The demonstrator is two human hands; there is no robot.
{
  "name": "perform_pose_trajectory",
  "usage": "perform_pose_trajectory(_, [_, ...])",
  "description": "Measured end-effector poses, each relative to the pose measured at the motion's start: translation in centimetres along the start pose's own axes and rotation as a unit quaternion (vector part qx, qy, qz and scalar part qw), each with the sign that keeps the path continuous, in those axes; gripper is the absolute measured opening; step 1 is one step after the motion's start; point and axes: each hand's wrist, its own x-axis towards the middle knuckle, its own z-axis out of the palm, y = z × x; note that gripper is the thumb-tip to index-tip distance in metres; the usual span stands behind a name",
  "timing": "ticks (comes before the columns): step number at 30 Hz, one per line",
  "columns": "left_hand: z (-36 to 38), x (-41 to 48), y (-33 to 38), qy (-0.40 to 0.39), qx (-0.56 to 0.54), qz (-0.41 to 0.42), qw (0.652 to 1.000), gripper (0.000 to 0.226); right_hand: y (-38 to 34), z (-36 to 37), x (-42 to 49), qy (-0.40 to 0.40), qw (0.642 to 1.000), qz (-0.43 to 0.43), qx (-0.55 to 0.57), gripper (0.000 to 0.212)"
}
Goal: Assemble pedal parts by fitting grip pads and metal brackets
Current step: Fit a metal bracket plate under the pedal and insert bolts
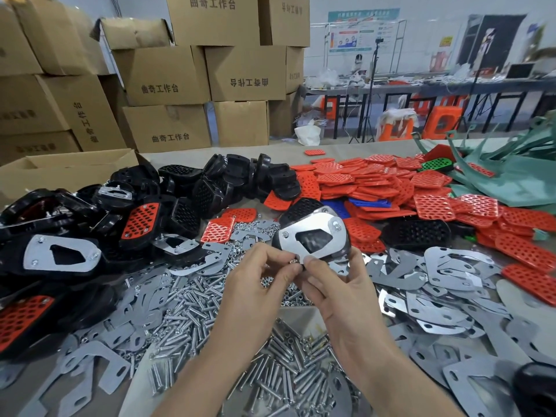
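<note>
Threading a small nut [293,261], as far as I can tell, is what I am doing in the head view. My left hand [258,284] is pinching it between thumb and forefinger, with the other fingers curled loosely. My right hand [334,284] is gripping the black pedal [298,212] from underneath, thumb pressing on the near edge of its metal bracket [319,228]. I am holding the pedal tilted above the middle of the desk [346,147], over the heap of screws [192,299]. Two fasteners are sitting on the bracket's far corners. I am judging that the nut wants starting square on its thread, turned lightly with the fingertips, while my right thumb is clamping the bracket flat so it cannot slide.
</note>
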Motion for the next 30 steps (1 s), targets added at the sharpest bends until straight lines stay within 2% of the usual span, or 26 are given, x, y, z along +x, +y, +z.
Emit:
perform_pose_trajectory(5, [0.11, 0.08, 0.09, 0.006, -0.013, -0.006, 1.000, 0.018, 0.27, -0.17, 0.05, -0.003, 0.999, -0.015, -0.029, 0.029])
perform_pose_trajectory(9, [-0.14, 0.12, 0.15, 0.000, 0.011, 0.032, 0.999, 0.017, 0.38, -0.33, 0.19, 0.001, 0.999, -0.022, -0.040, 0.029])
perform_pose_trajectory(14, [-0.30, 0.18, 0.30, -0.017, -0.006, 0.005, 1.000, 0.023, 0.64, -0.47, 0.33, -0.001, 1.000, 0.000, -0.002, 0.044])
perform_pose_trajectory(22, [-0.23, -0.06, 0.34, -0.014, -0.029, -0.022, 0.999, 0.015, 0.55, -0.21, 0.17, 0.002, 1.000, -0.007, 0.005, 0.040])
perform_pose_trajectory(25, [-0.26, 0.08, 0.31, -0.017, -0.030, -0.028, 0.999, 0.014, 0.42, -0.27, 0.14, 0.008, 1.000, 0.002, 0.001, 0.051])
perform_pose_trajectory(28, [-0.39, 0.18, 0.24, -0.021, -0.024, -0.018, 0.999, 0.013, 0.23, -0.21, 0.12, 0.005, 1.000, 0.003, -0.018, 0.050])
perform_pose_trajectory(30, [-0.44, 0.19, 0.18, -0.025, -0.026, -0.014, 0.999, 0.016, 0.28, -0.31, 0.11, 0.006, 1.000, 0.009, -0.016, 0.061])
